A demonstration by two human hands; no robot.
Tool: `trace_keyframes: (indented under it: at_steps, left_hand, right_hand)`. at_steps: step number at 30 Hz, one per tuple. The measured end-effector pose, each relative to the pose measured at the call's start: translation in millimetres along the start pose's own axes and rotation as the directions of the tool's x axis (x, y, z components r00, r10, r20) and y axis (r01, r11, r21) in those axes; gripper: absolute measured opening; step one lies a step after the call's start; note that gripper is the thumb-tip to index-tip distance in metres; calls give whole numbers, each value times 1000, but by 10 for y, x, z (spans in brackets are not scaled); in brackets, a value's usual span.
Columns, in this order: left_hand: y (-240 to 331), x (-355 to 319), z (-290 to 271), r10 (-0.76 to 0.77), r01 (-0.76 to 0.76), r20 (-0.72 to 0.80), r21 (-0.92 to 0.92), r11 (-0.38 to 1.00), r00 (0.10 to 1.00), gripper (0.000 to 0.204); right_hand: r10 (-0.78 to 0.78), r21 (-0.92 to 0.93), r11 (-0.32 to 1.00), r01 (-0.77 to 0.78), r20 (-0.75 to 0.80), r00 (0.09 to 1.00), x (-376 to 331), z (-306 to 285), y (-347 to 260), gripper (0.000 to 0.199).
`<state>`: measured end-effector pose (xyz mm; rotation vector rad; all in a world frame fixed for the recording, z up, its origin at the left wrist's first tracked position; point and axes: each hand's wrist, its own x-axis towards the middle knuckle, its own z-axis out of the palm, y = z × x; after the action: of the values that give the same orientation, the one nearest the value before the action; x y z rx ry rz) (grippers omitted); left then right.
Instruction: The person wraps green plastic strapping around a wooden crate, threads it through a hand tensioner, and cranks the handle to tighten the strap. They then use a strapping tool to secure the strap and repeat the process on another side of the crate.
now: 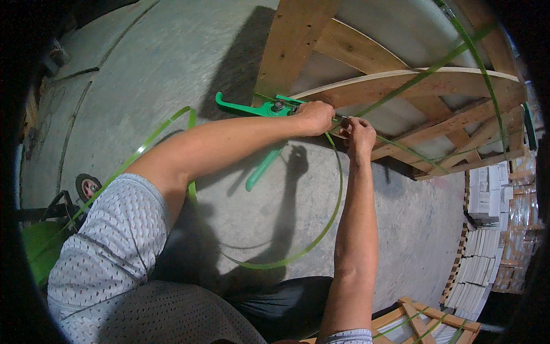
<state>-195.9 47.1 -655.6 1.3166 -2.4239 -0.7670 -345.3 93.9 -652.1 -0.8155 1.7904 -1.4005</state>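
My left hand (314,116) grips the head of a green strapping tool (252,108) pressed against a wooden crate frame (401,92). One of the tool's handles (260,168) hangs down toward the floor. My right hand (358,136) is closed beside it, pinching the green plastic strap (329,223) where it meets the tool. The strap loops loosely down over the concrete floor and also runs taut across the crate (475,54).
A wheeled cart (86,186) with a green part stands at the left. Stacks of white boxes on pallets (487,229) line the right. Another strapped wooden frame (424,324) lies at the lower right. Concrete floor (172,57) stretches behind.
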Motion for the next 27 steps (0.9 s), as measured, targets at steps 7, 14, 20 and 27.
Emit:
trace_keyframes:
  at_steps: [7,14,20,27]
  left_hand:
    - [12,-18,-22,-4,4,-21,1,1000,1000,31]
    - [-3,-2,-18,9,-9,-6,-1,1000,1000,29]
    - [-1,13,-20,-7,7,-12,-9,1000,1000,28]
    - [-4,10,-3,-11,11,-14,-17,1000,1000,22]
  right_hand:
    - [-44,-127,991,42,-17,999,23,56,37,18]
    - [-7,22,1000,8,-16,1000,-7,97,52,14]
    - [-31,-79,996,31,4,1000,-15,111,29,15]
    - [-59,-62,996,63,63,996,143,77,319,21]
